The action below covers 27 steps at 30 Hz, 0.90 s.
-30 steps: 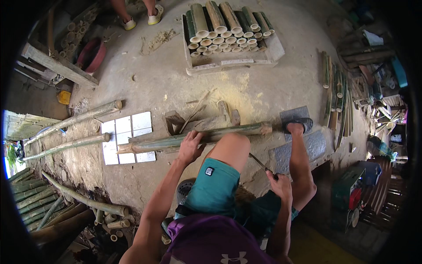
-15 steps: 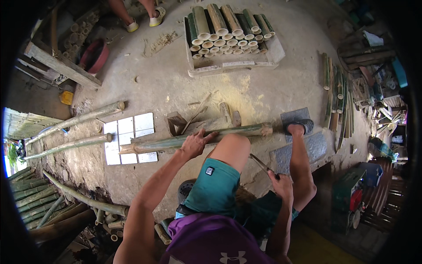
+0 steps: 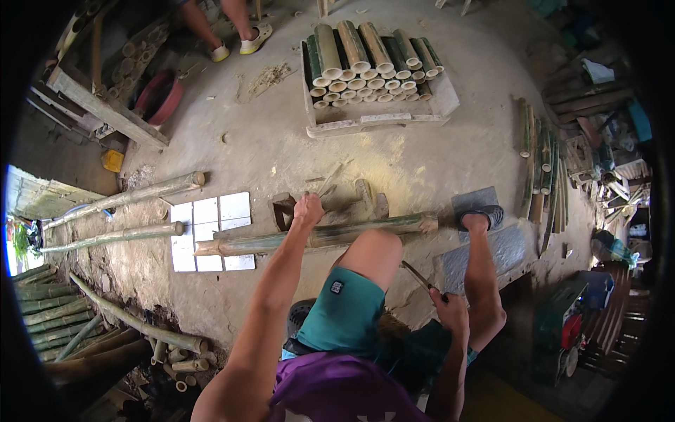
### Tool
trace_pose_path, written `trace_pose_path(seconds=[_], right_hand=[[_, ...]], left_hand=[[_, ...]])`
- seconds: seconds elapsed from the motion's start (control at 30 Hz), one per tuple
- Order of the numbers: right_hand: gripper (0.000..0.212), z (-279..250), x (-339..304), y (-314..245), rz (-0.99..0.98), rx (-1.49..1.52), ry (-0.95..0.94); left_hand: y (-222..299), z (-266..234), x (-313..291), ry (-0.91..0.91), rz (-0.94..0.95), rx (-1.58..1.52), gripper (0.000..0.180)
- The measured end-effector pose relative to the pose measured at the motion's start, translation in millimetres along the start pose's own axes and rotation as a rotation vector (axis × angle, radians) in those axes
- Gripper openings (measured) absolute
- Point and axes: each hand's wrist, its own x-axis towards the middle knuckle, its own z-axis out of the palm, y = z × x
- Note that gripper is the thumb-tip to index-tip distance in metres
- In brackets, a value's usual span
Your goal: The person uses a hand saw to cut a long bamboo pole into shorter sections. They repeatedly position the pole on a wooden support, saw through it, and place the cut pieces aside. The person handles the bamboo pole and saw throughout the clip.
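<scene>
A long green bamboo pole point(image 3: 278, 241) lies across in front of me, passing just beyond my bent left knee. My left hand point(image 3: 308, 209) reaches over it, fingers closed around the near end of a thin stick point(image 3: 332, 177) on the ground. The fingertips are partly hidden. To the left of that hand is a small hollow block point(image 3: 283, 209). My right hand point(image 3: 451, 309), by my right shin, grips a knife point(image 3: 418, 275) by its dark handle, the narrow blade pointing forward and left.
A crate point(image 3: 351, 126) of stacked bamboo tubes stands ahead. White tiles point(image 3: 204, 211) lie under the pole's left end. Two more poles point(image 3: 133, 193) lie at left, and bamboo lengths point(image 3: 538, 155) at right. Another person's feet point(image 3: 254, 39) are at far left.
My left hand has left the bamboo pole and moved forward onto the thin stick. My right hand still holds the knife in nearly the same place. The view has shifted slightly.
</scene>
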Motion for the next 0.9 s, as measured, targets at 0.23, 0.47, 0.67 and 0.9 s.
trace_pose_path(seconds=[0.23,0.47,0.67,0.9], right_hand=[[0.070,-9,-4,-9,0.036,0.063,0.029],[0.067,-14,2,-6,0.044,0.057,-0.008],[0.067,-19,11,5,0.133,0.087,-0.008],[0.070,-15,12,5,0.020,0.012,0.013]], left_hand=[[-9,22,26,-0.096,-0.010,0.209,0.023],[-16,20,34,-0.144,-0.017,0.232,0.024],[-7,-3,32,-0.041,-0.092,0.131,0.025],[20,-70,2,-0.205,0.311,-0.327,0.024]])
